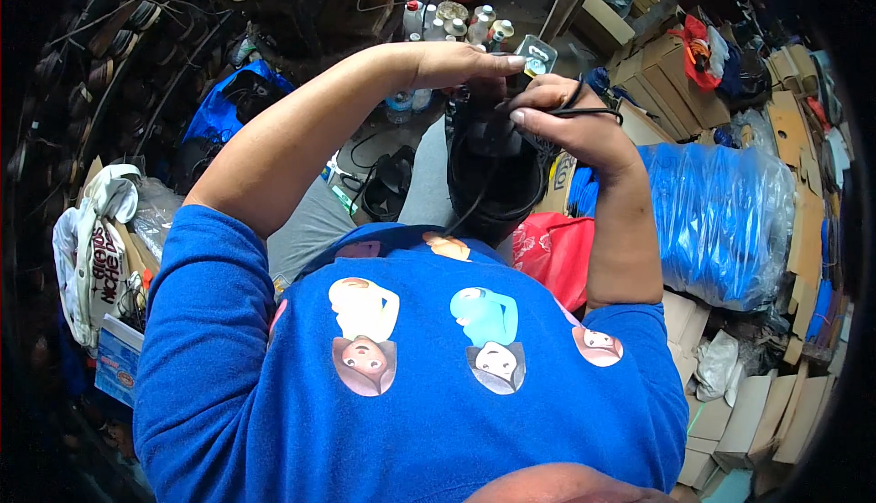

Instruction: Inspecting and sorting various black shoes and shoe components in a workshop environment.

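Observation:
A black boot (pixel 493 184) stands between my knees, its dark opening towards me. My left hand (pixel 461 65) reaches over its far end, thumb stretched out along the top and the fingers mostly hidden behind the boot; it seems to grip it. On the boot's right side my right hand (pixel 575 120) is closed, thumb and fingers pinching a black lace (pixel 584 111) that loops out past the knuckles. Another stretch of dark cord hangs down the boot's near side towards my shirt. Just beyond my left thumb is a small clear container (pixel 537 54).
Several bottles (pixel 456 24) with caps stand on the floor ahead. Blue goods in clear plastic (pixel 721 220) and a red bag (pixel 552 257) lie to the right, with cardboard boxes (pixel 666 83) behind. A white cloth bag (pixel 96 257) hangs at left, beside crowded dark shelves.

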### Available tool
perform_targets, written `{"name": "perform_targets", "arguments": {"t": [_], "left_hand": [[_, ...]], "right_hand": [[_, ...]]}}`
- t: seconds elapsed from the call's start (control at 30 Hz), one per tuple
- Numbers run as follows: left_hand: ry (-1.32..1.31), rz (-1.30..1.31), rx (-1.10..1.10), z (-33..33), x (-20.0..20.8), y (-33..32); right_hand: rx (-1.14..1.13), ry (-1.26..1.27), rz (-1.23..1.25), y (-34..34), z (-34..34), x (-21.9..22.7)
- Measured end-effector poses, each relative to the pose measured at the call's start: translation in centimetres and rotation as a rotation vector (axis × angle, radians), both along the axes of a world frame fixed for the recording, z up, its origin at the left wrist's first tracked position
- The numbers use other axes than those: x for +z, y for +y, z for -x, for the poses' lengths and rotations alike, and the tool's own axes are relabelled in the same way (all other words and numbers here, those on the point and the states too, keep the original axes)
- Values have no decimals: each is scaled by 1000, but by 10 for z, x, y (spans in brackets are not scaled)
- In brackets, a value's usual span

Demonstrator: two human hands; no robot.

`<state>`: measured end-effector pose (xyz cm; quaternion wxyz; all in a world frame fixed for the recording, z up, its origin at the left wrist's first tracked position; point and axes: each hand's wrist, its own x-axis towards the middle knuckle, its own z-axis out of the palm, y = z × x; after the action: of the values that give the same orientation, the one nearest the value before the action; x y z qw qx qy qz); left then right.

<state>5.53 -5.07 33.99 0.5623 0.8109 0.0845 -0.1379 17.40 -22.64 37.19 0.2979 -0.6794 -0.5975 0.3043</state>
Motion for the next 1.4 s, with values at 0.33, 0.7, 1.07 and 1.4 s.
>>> {"name": "perform_targets", "arguments": {"t": [0.33,0.7,1.07,1.4], "left_hand": [[-80,607,377,2,2,-18],[-506,1034,892,8,-24,19],[317,738,787,84,-158,43],[-45,343,419,39,-97,8]], "right_hand": [[-223,-507,-751,12,16,-45],[-414,435,-797,2,26,-69],[-848,1511,-237,-80,13,-150],[-347,451,-111,-86,-4,-80]]}}
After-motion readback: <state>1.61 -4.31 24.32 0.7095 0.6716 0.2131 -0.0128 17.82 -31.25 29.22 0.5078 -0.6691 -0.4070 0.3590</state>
